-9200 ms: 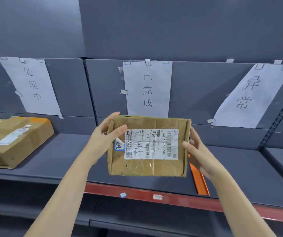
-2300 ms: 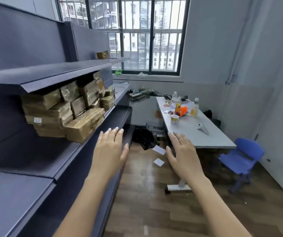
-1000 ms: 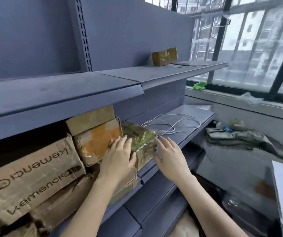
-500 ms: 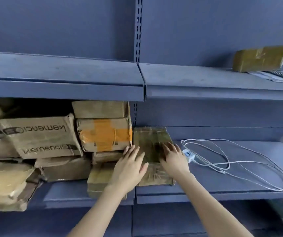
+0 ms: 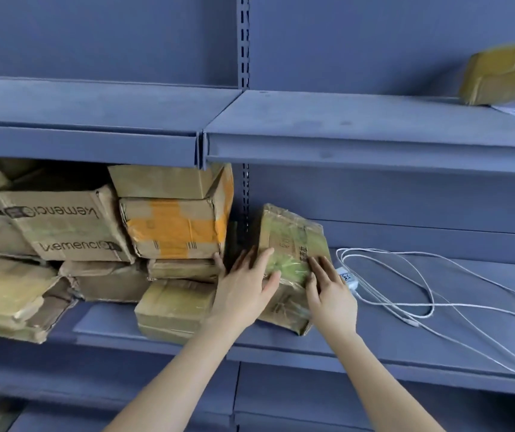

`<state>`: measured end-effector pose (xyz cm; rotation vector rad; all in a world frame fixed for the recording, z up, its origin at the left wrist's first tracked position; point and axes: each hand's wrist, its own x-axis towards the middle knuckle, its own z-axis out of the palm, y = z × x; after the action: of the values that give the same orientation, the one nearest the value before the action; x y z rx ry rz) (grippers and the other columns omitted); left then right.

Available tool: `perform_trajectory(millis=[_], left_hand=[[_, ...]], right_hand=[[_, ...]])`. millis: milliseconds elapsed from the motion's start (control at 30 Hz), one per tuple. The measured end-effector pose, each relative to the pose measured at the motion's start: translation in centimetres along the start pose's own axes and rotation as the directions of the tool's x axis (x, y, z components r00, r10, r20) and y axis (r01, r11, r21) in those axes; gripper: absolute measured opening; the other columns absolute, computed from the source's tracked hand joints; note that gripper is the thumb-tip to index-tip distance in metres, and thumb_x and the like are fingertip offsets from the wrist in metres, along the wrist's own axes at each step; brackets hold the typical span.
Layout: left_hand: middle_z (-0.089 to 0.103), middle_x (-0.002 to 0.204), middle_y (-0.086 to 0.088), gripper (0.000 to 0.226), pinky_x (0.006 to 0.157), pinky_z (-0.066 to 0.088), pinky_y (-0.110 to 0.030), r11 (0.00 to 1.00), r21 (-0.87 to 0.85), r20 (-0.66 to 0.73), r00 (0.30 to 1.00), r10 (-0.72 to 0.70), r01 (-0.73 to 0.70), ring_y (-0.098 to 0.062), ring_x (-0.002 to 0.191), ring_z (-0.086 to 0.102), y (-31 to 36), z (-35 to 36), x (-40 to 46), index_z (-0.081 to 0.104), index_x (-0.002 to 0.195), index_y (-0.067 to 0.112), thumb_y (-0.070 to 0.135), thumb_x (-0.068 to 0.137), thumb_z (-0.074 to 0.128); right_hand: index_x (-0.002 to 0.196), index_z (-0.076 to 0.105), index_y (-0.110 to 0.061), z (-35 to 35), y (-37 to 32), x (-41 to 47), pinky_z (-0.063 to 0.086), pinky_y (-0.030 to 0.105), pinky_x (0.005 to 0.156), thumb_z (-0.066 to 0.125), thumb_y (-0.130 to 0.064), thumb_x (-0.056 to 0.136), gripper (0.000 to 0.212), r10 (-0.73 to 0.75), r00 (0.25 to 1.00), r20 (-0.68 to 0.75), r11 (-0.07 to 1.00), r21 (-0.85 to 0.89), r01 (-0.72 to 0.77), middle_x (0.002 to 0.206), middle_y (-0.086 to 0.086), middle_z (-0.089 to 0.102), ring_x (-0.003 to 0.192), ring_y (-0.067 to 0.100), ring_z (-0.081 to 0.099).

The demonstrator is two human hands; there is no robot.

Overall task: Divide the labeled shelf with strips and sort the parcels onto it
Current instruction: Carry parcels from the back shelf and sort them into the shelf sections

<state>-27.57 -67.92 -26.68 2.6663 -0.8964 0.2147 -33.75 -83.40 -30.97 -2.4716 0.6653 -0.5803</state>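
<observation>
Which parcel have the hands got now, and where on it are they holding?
The taped parcel, tilted up off the shelf. The left hand is on its left edge, the right hand on its lower right front; fingers lie fairly flat.

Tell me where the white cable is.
In the head view, the white cable lies looped on the middle shelf, right of the tape-wrapped parcel both hands touch.

Both hands were on a taped parcel (image 5: 293, 244) mid-frame, left hand (image 5: 245, 286) flat against its left side, right hand (image 5: 331, 291) on its front; stacked boxes (image 5: 169, 226) at left, white cable (image 5: 405, 285) at right.
</observation>
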Motion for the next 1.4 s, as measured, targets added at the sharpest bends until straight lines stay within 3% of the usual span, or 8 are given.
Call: perform_trajectory(millis=[267,367,500,633,767,900,1067,1400], left_hand=[[0.045,0.14,-0.004,0.053,0.083,0.049,-0.031,0.967,-0.255,-0.016,1.0,0.008,-0.012,-0.021,0.106,0.058,1.8,0.7,1.6,0.025,0.143,0.027,0.044,0.095,0.041],[0.043,0.141,-0.002,0.054,0.083,0.048,-0.028,0.965,-0.263,-0.02,1.0,0.0,-0.005,-0.02,0.108,0.057,1.8,0.8,1.7,0.025,0.143,0.028,0.045,0.094,0.042],[0.05,0.134,-0.002,0.054,0.075,0.052,-0.028,0.97,-0.242,0.002,1.0,-0.02,0.02,-0.016,0.082,0.063,2.1,0.1,1.5,0.025,0.142,0.03,0.047,0.094,0.042],[0.063,0.083,0.005,0.053,0.053,0.047,-0.022,0.943,-0.33,-0.026,0.998,-0.051,0.04,-0.006,0.048,0.047,2.5,-1.8,0.5,0.031,0.14,0.035,0.049,0.092,0.045],[0.052,0.122,0.022,0.049,0.08,0.038,-0.01,0.878,-0.474,-0.109,0.986,-0.129,0.063,0.013,0.089,0.047,3.2,-5.9,-2.7,0.044,0.132,0.041,0.055,0.086,0.051],[0.069,0.102,-0.001,0.053,0.073,0.049,-0.031,0.859,-0.496,-0.153,0.96,-0.233,0.13,-0.023,0.075,0.062,3.1,-10.0,-7.1,0.049,0.117,0.052,0.079,0.072,0.04],[0.069,0.091,-0.001,0.044,0.078,0.05,-0.042,0.822,-0.532,-0.234,0.897,-0.376,0.206,-0.028,0.083,0.063,2.4,-13.0,-13.2,0.055,0.107,0.05,0.075,0.073,0.041],[0.065,0.089,0.023,0.042,0.063,0.04,-0.009,0.825,-0.512,-0.453,0.742,-0.495,0.237,0.0,0.068,0.057,-2.4,-19.4,-21.7,0.06,0.107,0.036,0.063,0.081,0.042]], right_hand=[[0.131,0.048,-0.042,-1.4,1.3,1.6,0.034,0.022,0.075,0.048,-0.037,0.094,0.038,0.115,0.974,0.196,0.916,0.359,-0.181,0.151,-0.002,0.032,0.115,0.002,0.048],[0.125,0.052,-0.039,-1.5,1.4,2.1,0.045,0.012,0.063,0.056,-0.032,0.09,0.036,0.221,0.942,0.255,0.745,0.579,-0.331,0.104,0.001,0.068,0.084,0.005,0.062],[0.126,0.053,-0.033,-2.3,1.2,1.7,0.041,0.018,0.056,0.055,-0.032,0.092,0.034,0.228,0.935,0.272,0.744,0.571,-0.348,0.064,-0.001,0.058,0.059,0.013,0.051],[0.129,0.051,-0.033,-5.4,-0.1,0.8,0.03,0.021,0.044,0.053,-0.039,0.092,0.038,0.156,0.965,0.211,0.853,0.464,-0.24,0.046,-0.007,0.036,0.041,0.008,0.032],[0.132,0.049,-0.033,-11.2,-2.9,-0.8,0.044,0.029,0.06,0.046,-0.047,0.092,0.042,-0.008,0.964,0.265,0.945,0.318,-0.08,0.069,0.003,0.06,0.061,0.014,0.053],[0.134,0.046,-0.031,-15.6,-5.8,-2.6,0.047,0.031,0.077,0.037,-0.059,0.09,0.053,-0.158,0.926,0.343,0.979,0.177,0.102,0.083,-0.004,0.061,0.092,0.02,0.058],[0.133,0.047,-0.037,-17.4,-9.6,-6.1,0.049,0.029,0.066,0.03,-0.067,0.085,0.059,-0.353,0.819,0.453,0.936,0.164,0.313,0.073,-0.005,0.062,0.071,0.016,0.056],[0.125,0.051,-0.045,-16.9,-19.6,-9.9,0.053,0.026,0.059,0.014,-0.076,0.074,0.071,-0.691,0.625,0.362,0.711,0.187,0.678,0.056,-0.005,0.062,0.064,0.01,0.06]])
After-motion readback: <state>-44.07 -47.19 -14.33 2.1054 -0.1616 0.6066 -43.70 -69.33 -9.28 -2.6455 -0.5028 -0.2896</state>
